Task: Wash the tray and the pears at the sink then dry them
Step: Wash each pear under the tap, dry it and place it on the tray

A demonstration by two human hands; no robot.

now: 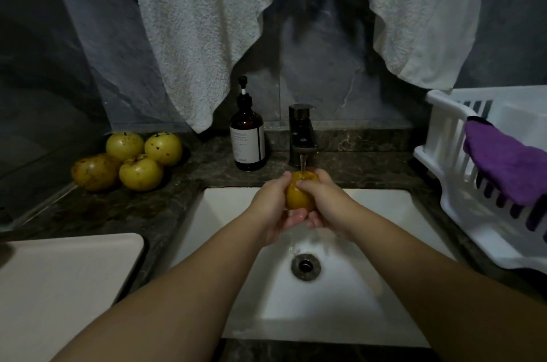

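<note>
Left hand [273, 203] and right hand [327, 203] cupped tight around one pear [299, 194] under the running tap [302, 136] at frame centre, white sink [370, 213] below, four pears [130, 160] on the desk [207, 166] centre left, tray [65, 281] lower left, drying rack [455, 154] with purple cloth [509, 160] at right.

One yellow-orange pear [299, 196] sits wet under the running tap, over the white sink [384, 207], cupped between the left hand [273, 207] and right hand [327, 204]. Four more yellow-green pears [130, 160], speckled with dark spots, huddle touching each other on the dark counter [207, 166] left of the sink. The pale tray [59, 287] with rounded corners lies flat on the counter at the near left.
</note>
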